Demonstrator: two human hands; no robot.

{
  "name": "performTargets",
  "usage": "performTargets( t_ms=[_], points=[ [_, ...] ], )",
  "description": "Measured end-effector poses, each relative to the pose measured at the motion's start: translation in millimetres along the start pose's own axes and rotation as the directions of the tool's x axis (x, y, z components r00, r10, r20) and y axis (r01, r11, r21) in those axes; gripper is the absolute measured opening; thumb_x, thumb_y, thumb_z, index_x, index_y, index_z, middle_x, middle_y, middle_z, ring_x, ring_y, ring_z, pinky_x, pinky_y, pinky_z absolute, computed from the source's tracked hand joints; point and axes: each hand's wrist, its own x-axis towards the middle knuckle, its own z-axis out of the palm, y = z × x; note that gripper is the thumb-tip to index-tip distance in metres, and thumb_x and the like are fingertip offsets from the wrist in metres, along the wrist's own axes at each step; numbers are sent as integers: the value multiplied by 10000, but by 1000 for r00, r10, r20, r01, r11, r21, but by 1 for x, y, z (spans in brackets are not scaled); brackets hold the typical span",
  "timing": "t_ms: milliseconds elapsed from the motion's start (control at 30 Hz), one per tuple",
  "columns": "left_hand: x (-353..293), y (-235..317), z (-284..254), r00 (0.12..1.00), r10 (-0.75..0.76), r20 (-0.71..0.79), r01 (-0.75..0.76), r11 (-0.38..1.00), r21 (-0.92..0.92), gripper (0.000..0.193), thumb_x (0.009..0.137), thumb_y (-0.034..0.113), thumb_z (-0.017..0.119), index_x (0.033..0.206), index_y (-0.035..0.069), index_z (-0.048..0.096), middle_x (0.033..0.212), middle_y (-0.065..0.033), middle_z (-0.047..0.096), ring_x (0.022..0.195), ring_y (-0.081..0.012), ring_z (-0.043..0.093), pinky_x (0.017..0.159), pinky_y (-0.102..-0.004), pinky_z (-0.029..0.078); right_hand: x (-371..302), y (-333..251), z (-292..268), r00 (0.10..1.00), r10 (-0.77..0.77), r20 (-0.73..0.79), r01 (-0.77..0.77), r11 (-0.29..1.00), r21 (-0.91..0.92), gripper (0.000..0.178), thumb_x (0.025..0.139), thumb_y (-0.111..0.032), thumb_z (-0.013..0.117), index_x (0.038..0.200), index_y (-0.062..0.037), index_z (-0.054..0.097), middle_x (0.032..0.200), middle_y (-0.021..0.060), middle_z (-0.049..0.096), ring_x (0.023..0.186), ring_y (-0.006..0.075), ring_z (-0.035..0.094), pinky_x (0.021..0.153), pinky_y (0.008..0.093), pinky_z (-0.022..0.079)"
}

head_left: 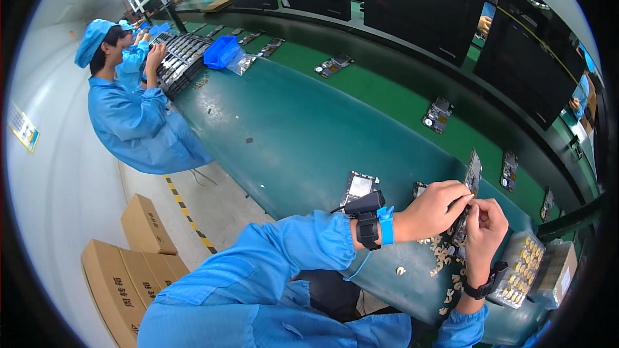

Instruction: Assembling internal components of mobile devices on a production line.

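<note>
With left hand [435, 209], grips a tilted circuit board [474, 169] just beyond both hands, near the far edge of the surface [290, 148]; with right hand [488, 225], curls closed, cannot tell on what. Has wide open room leftward past a second board [360, 186], little rightward beside clear packs [520, 269]. Reaches over the near edge, close to scattered cream pieces [440, 259].

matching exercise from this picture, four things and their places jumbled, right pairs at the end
1. bright blue plastic bin
2. brown cardboard boxes
3. clear plastic tray of round yellow parts
4. dark circuit board tilted up on end

A. at the fingertips of the left hand and right hand
B. toward the far end of the green-topped bench
C. lower left of the picture
D. right of the right wrist

Pairs: 1-B, 2-C, 3-D, 4-A
</note>
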Motion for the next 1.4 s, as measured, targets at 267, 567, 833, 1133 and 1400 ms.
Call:
performTargets(
  t_ms=[267, 567, 833, 1133, 1400],
  points=[
    [7, 4, 0, 989, -63, -137, 60, 998, -27, 123, 1012, 55, 622, 1017, -62, 658, 892, -207, 683, 762, -353, 670, 684, -406, 513, -1, -2, -39, 990, 138, 41, -136, 989, -52, 129, 905, -5, 651, 799, 46, 599, 714, 59, 539, 603, 117, 486, 556, 279, 374],
    [-1, -7, -5, 962, -274, 4, 273, 955, -116, 155, 1057, 82, 628, 1074, -54, 700, 939, -42, 723, 878, -75, 660, 770, -250, 543, 15, 0, -27, 994, 96, 46, -98, 994, 44, 212, 813, -31, 837, 1007, -15, 752, 928, 26, 626, 645, 82, 490, 577, 245, 392],
    [2, 0, 8, 968, -231, 101, 245, 956, -160, 154, 1041, 81, 652, 1046, -63, 707, 911, -73, 740, 842, -94, 680, 743, -258, 552, 5, 10, -18, 999, -33, 12, 31, 992, 121, 146, 898, -22, 776, 1043, -6, 761, 867, 43, 678, 666, 77, 575, 568, 230, 429],
    [3, 0, 0, 919, -342, 197, 393, 843, -368, 218, 1064, 131, 636, 1090, -73, 707, 986, -69, 743, 916, -115, 695, 836, -283, 587, 6, 12, -14, 864, -490, -117, 462, 863, -204, 189, 795, 45, 805, 965, -12, 742, 866, 100, 682, 731, 240, 675, 619, 322, 543],
    [3, 1, 2, 941, -311, 134, 339, 865, -370, 177, 1055, 91, 639, 1063, -67, 719, 980, -64, 744, 896, -96, 683, 818, -272, 588, 7, 5, -17, 978, -199, -68, 203, 978, 53, 143, 862, -11, 793, 1002, -23, 769, 894, 81, 703, 720, 161, 653, 598, 284, 507]
  ],
)
